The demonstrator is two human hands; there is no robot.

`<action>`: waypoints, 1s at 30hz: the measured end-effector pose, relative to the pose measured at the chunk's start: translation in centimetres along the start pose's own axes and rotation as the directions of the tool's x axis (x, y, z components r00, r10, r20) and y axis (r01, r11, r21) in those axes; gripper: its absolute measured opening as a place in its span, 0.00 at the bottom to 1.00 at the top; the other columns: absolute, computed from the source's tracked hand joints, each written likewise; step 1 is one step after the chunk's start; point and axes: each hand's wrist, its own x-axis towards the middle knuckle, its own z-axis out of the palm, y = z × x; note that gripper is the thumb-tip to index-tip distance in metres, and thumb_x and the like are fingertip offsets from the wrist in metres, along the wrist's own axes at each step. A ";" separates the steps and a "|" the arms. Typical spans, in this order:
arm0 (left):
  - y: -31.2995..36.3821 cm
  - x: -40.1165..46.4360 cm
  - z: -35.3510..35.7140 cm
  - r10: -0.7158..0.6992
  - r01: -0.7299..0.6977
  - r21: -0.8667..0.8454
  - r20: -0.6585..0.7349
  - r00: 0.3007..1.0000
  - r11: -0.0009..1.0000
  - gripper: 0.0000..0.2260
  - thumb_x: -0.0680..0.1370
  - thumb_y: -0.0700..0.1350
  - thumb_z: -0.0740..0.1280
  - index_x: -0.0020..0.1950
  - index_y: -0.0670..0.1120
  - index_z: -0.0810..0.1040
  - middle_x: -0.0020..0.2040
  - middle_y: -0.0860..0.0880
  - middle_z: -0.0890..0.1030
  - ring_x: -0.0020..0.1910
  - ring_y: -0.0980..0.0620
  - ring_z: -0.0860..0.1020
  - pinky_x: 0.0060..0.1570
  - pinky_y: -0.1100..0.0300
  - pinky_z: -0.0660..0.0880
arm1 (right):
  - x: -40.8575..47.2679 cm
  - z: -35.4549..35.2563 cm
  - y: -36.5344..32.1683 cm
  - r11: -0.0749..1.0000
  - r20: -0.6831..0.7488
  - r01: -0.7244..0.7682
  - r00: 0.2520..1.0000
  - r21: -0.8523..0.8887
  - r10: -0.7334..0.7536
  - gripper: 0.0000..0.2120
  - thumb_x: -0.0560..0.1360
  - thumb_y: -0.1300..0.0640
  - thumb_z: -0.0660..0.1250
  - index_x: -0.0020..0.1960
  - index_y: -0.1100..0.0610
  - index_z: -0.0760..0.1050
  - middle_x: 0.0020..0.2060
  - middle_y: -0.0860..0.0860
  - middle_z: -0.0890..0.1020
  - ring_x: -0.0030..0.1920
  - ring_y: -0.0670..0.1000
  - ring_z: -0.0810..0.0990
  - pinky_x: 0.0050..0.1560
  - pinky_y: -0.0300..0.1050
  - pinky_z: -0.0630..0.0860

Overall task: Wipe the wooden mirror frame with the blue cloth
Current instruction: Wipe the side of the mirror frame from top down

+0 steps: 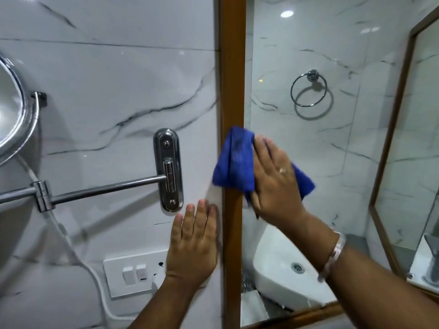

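The wooden mirror frame (232, 67) runs as a vertical brown strip down the middle of the head view, with its bottom rail at the lower right. The blue cloth (234, 162) is folded and pressed against this strip at mid height. My right hand (275, 184) lies flat on the cloth, fingers spread, pinning it to the frame and the mirror glass. My left hand (193, 241) rests flat on the marble wall just left of the frame, fingers together and pointing up, holding nothing.
A chrome wall bracket (168, 169) with a swing arm carries a round shaving mirror (11, 110) at the far left. A white switch plate (133, 274) sits below my left hand. The mirror reflects a towel ring (308, 90) and a white basin (282, 274).
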 end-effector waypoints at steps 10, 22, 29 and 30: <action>0.0 0.2 0.3 -0.023 0.021 -0.067 -0.031 0.999 0.998 0.30 0.79 0.51 0.60 0.78 0.40 0.61 0.76 0.39 0.64 0.81 0.36 0.50 0.77 0.42 0.50 | -15.7 6.7 -4.3 0.991 0.098 -0.120 0.989 0.066 0.113 0.31 0.81 0.49 0.49 0.79 0.53 0.39 0.79 0.49 0.42 0.79 0.55 0.42 0.77 0.52 0.42; 0.1 0.3 0.1 -0.009 0.009 -0.025 0.020 1.000 1.000 0.31 0.81 0.51 0.60 0.79 0.39 0.56 0.78 0.36 0.55 0.78 0.34 0.56 0.77 0.40 0.46 | -24.4 7.5 -6.0 0.999 0.292 -0.002 0.956 -0.053 0.017 0.40 0.72 0.55 0.53 0.77 0.62 0.36 0.77 0.57 0.36 0.77 0.62 0.37 0.75 0.55 0.42; 0.1 0.5 -0.2 -0.006 0.007 -0.025 0.029 1.000 1.000 0.30 0.78 0.52 0.64 0.78 0.41 0.63 0.77 0.38 0.57 0.76 0.35 0.58 0.77 0.42 0.46 | -6.7 3.6 -2.3 0.996 0.029 -0.094 0.995 0.000 0.094 0.37 0.77 0.50 0.57 0.78 0.60 0.43 0.77 0.59 0.52 0.78 0.61 0.46 0.77 0.53 0.42; 0.1 0.5 -0.3 -0.005 0.006 -0.030 0.025 1.000 1.000 0.30 0.78 0.51 0.66 0.77 0.41 0.64 0.77 0.38 0.58 0.75 0.35 0.60 0.76 0.41 0.48 | -5.9 3.3 -2.3 0.993 0.007 -0.116 0.993 0.003 0.116 0.35 0.77 0.51 0.57 0.78 0.61 0.46 0.77 0.60 0.55 0.77 0.62 0.49 0.77 0.54 0.43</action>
